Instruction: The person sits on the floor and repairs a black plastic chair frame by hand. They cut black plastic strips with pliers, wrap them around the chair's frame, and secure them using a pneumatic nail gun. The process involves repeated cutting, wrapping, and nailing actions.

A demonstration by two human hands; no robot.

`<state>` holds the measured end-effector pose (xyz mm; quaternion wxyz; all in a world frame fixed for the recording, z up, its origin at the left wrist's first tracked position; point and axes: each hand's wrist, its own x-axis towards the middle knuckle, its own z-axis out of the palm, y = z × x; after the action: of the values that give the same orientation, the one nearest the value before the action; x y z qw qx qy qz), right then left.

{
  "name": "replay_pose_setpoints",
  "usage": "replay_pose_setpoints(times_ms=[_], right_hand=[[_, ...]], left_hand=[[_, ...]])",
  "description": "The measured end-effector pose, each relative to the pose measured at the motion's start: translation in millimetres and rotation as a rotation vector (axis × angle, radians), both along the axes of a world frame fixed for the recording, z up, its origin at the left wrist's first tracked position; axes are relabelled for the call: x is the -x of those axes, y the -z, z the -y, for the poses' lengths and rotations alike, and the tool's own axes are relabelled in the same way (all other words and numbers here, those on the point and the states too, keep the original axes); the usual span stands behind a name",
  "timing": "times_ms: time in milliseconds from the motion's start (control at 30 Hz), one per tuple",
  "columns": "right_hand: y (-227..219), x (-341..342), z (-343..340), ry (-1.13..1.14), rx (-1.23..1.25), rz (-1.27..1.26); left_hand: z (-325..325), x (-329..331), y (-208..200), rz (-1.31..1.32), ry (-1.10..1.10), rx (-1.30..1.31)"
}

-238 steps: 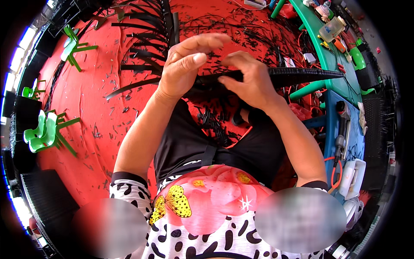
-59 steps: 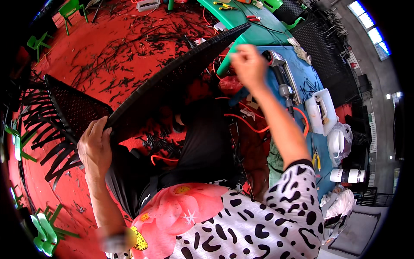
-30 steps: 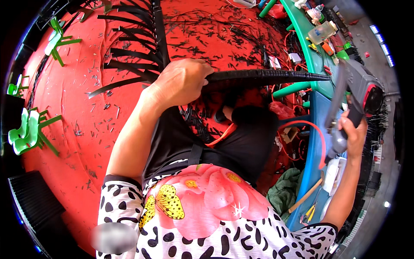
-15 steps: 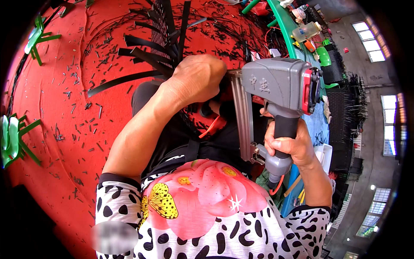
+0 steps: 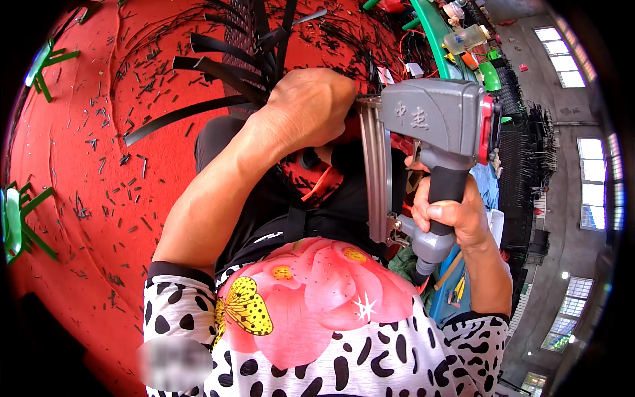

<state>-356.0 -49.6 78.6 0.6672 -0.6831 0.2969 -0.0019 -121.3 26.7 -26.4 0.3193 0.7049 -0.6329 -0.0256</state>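
I see a grey-and-black nail gun (image 5: 430, 114) upright at right, nose pointing left; farther left, a black woven panel (image 5: 239, 38) trails loose, splayed strips (image 5: 165, 120).

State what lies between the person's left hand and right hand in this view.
In the head view, the silver rail of the grey power tool lies between the left hand and the right hand, which grips the tool's black handle.
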Motion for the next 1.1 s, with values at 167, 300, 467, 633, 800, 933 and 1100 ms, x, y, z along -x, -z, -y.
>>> replay_pose_setpoints(times_ms=[167,300,467,633,800,933,1100], right_hand=[[-5,-4,0,-0.019,0.054,-0.05],[-7,-7,-1,-0.06,0.123,-0.073],[-3,-5,-2,-0.044,0.131,-0.06],[0,18,8,0.114,0.12,0.043],[-4,69,64,0.345,0.148,0.214],[20,131,145,0.526,0.317,0.097],[104,202,264,0.676,0.775,-0.474]], left_hand=[[0,1,-2,-0.017,0.002,-0.025],[2,2,-2,-0.019,-0.01,0.036],[5,-1,-6,-0.027,-0.01,-0.05],[2,-3,-6,-0.011,-0.041,-0.099],[-2,-4,-6,-0.021,-0.048,-0.105],[-1,-2,-9,-0.038,-0.049,-0.133],[3,-7,-8,-0.102,0.023,-0.008]])
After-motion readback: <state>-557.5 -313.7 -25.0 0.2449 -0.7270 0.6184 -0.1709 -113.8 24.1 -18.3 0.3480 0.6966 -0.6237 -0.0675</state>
